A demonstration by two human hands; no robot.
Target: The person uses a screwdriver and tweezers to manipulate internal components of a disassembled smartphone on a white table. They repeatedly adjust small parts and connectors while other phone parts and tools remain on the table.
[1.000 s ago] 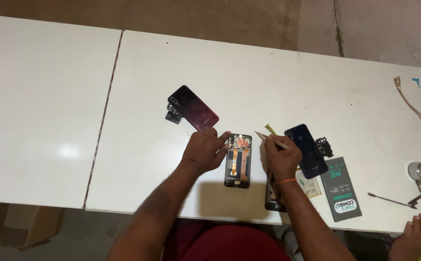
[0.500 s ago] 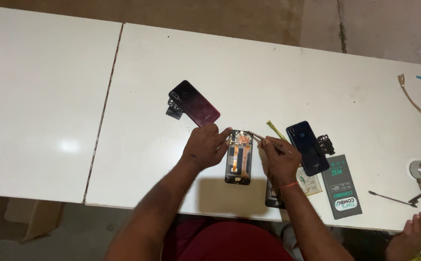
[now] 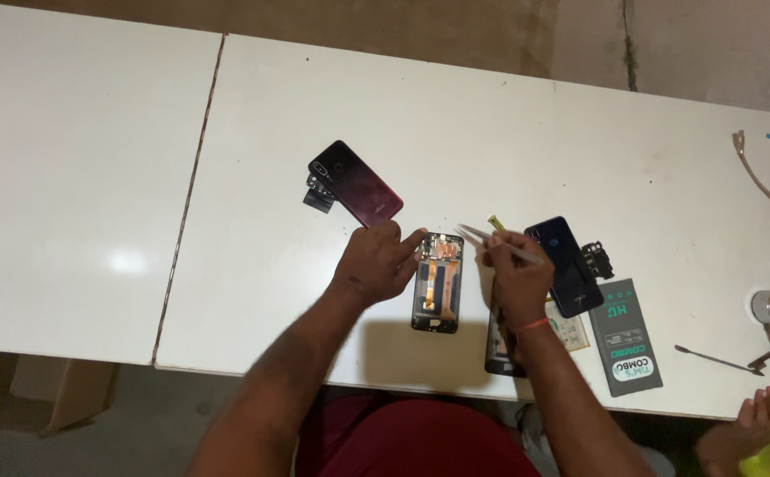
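While the dark red back cover (image 3: 356, 182) lies alone at the left on the white table (image 3: 579, 132), with a small black part (image 3: 318, 194) touching its edge, the left hand (image 3: 376, 262) rests just beside the opened phone (image 3: 438, 283), half curled, with the index finger stretched to the top left corner of the frame to keep it steady. This opened phone is near the front edge of the table, between both hands; it looks light and flat, stiff in the frame but fragile inside (the orange flex strips probably tear easily), so I judge it is best held by the outer rim only. The right hand (image 3: 517, 276) is closed around thin metal tweezers (image 3: 500, 245), their tip pointing to the top of the phone. Further right lie a dark blue back cover (image 3: 566, 265) and a grey-green flat package (image 3: 628, 336).
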